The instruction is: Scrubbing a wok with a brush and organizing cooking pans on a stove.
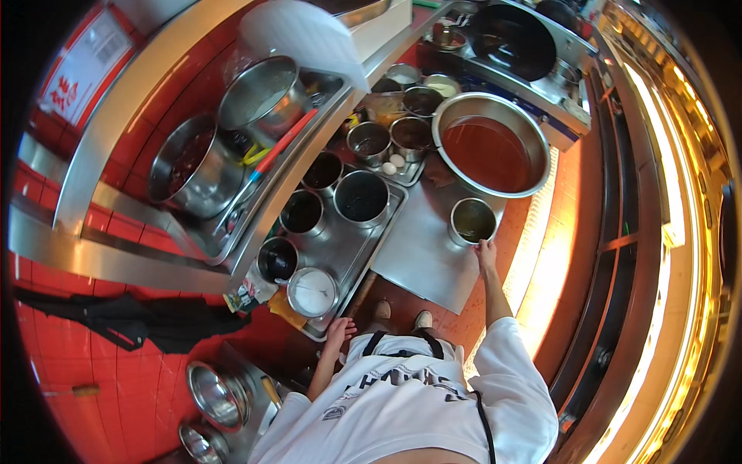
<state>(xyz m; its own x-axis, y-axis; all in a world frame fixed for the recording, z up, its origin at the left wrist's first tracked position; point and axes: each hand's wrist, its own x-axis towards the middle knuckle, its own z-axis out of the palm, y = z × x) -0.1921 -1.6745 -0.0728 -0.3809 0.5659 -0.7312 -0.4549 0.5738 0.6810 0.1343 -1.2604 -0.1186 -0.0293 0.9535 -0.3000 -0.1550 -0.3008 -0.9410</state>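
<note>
My right hand [486, 253] grips the near rim of a round metal pot [473, 221] that holds a dark greenish liquid, at the right edge of a bare steel worktop [429, 255]. Just beyond that pot stands a wide steel basin [542, 168] of reddish-brown liquid. My left hand [341, 329] holds nothing, its fingers apart, beside the near corner of a steel tray [379, 232]. On this tray stand several metal pots of dark contents and a container of white granular stuff [313, 292]. Two eggs [393, 165] lie by the pots farther back.
A raised steel shelf [301, 168] at the left bears two big pots and a red-handled utensil [284, 142]. A black wok [513, 43] sits on the stove at the far end. Steel bowls [217, 394] stand at the lower left. A long dark rail [626, 249] runs along the right.
</note>
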